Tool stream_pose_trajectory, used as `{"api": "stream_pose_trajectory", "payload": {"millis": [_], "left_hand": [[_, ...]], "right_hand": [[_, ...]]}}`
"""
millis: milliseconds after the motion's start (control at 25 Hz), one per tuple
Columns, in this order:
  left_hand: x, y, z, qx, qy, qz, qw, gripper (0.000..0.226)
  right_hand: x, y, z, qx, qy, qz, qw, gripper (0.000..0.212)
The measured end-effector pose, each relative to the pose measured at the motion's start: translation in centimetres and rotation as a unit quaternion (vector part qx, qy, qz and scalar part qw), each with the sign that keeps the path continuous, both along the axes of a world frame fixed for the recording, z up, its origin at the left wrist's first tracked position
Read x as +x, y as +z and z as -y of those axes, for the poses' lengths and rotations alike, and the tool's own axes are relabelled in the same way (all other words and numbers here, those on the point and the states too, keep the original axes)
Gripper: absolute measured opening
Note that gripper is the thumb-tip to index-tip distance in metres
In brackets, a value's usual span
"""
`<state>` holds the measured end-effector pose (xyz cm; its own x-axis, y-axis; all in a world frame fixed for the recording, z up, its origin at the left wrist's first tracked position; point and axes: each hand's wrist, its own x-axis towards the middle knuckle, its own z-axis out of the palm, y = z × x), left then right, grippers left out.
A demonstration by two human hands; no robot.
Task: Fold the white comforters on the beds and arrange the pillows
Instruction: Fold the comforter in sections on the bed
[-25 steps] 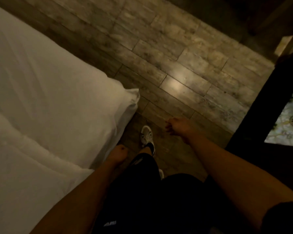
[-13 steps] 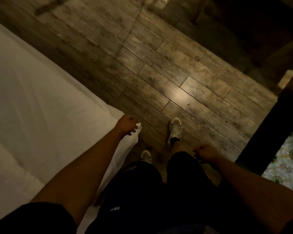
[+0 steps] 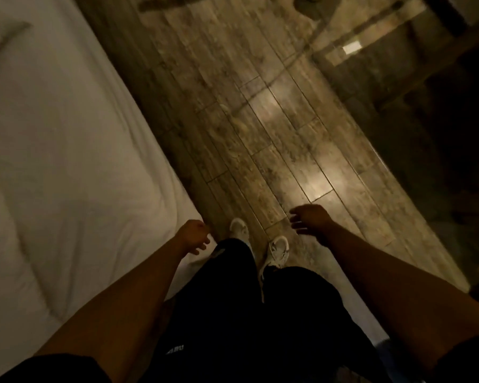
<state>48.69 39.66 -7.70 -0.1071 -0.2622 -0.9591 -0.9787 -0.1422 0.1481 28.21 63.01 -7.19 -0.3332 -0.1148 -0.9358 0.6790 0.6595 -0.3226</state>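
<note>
Comforter [image 3: 67, 161], white, spread over the bed along the left of the wood-plank floor [image 3: 274, 134], not yet folded. Left hand [image 3: 194, 234] loosely curled at its near edge, contact not discernible; right hand [image 3: 310, 219] open, empty, well apart. Risks judged: dim light hiding corners; hanging edge caught underfoot by white sneakers [image 3: 278, 250].

A person stands on a wood-plank floor [image 3: 274, 139] beside a white comforter [image 3: 67, 161]. The left hand [image 3: 194, 234] hangs loosely curled at its edge; the right hand [image 3: 310, 219] hangs empty, fingers spread.
</note>
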Motion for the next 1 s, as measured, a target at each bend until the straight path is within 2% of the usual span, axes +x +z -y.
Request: {"api": "stream_pose_trajectory", "payload": {"millis": [240, 440, 600, 800, 1000], "left_hand": [[-2.1, -1.0, 5.8, 0.030, 0.147, 0.017, 0.989, 0.032], [-8.8, -1.0, 14.2, 0.046, 0.276, -0.024, 0.960, 0.030], [-16.7, 0.7, 23.3, 0.001, 0.331, -0.096, 0.939, 0.018], [-26.6, 2.5, 33.2, -0.023, 0.361, -0.152, 0.920, 0.023], [-33.0, 2.6, 39.2, -0.036, 0.383, -0.110, 0.917, 0.019]], "right_hand": [[-10.6, 1.1, 15.3, -0.068, 0.098, -0.050, 0.992, 0.026], [-16.2, 0.5, 22.9, 0.005, 0.199, -0.040, 0.979, 0.025], [-22.0, 0.4, 27.1, 0.041, 0.200, -0.046, 0.978, 0.020], [-30.5, -0.7, 32.9, 0.074, 0.231, -0.037, 0.969, 0.019], [-39.1, -2.0, 41.3, 0.077, 0.290, -0.014, 0.954, 0.021]]}}
